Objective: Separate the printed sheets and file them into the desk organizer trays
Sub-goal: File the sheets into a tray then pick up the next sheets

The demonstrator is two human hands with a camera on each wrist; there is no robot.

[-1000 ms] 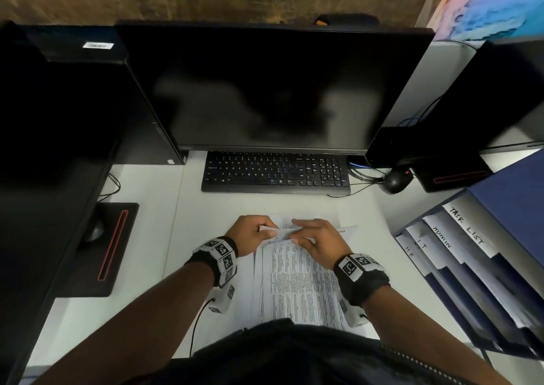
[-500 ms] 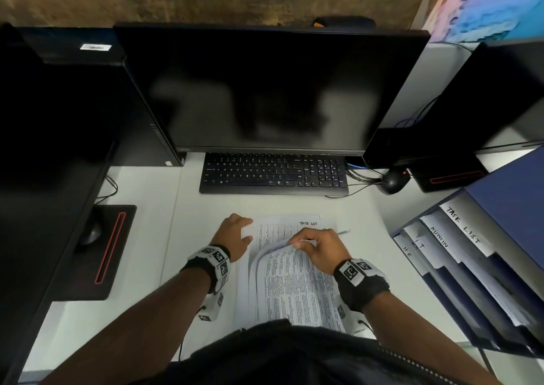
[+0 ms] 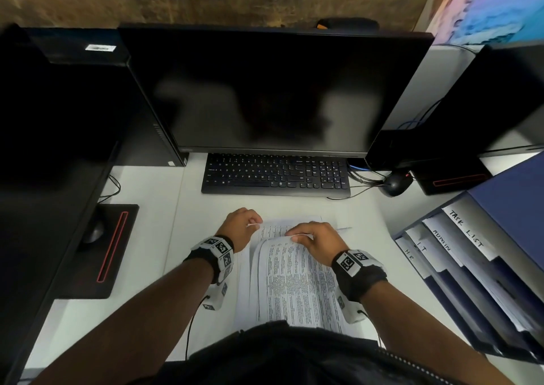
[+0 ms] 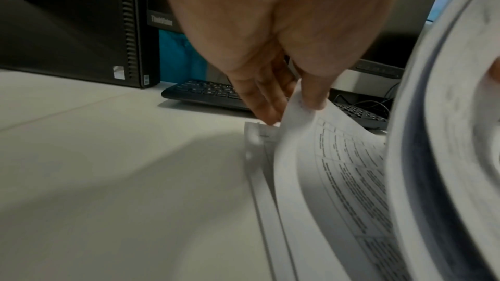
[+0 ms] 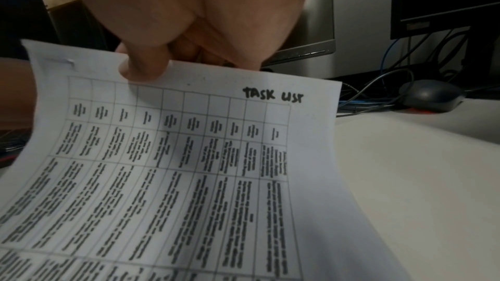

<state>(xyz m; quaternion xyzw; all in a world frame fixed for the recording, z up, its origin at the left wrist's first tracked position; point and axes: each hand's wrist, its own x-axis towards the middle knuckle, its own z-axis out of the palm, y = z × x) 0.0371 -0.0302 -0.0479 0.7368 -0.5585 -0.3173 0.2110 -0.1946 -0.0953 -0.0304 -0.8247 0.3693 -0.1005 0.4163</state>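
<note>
A stack of printed sheets [image 3: 294, 281] lies on the white desk in front of me. My right hand [image 3: 312, 239] pinches the top edge of the uppermost sheet [image 5: 189, 157], a table marked "TASK LIST", and holds it curled up off the stack. My left hand [image 3: 245, 223] pinches the top left corner of a lower sheet [image 4: 324, 157] between thumb and fingers. The blue desk organizer [image 3: 500, 208] stands at the right, its trays labelled HR, IT, ADMIN and TASK LIST.
A black keyboard [image 3: 275, 174] and a dark monitor [image 3: 273, 90] stand behind the sheets. A mouse [image 3: 394, 184] with cables lies right of the keyboard. A black PC tower [image 4: 81, 29] and another monitor base [image 3: 97, 249] are at the left.
The hands have drawn apart. My right hand has peeled the top sheet up and back, and my left hand has taken hold of the corner of a sheet underneath.
</note>
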